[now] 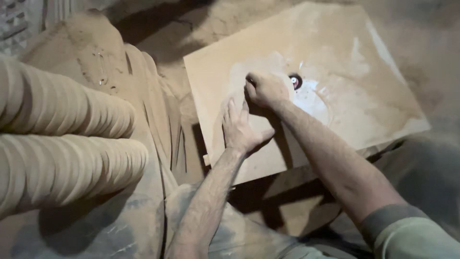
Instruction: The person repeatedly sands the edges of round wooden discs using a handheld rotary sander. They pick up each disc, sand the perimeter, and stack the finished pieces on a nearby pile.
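Dusty board (345, 96) on sawdust-covered floor (191, 33)

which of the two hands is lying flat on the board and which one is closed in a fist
The left hand lies flat, fingers spread, on the square tan board. The right hand is the closed one, clenched just beside the small round part.

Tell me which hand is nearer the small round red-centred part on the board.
Right. The right hand is closed into a fist directly beside the small round part, just left of it in view. The left hand lies flat on the board, lower and farther away.
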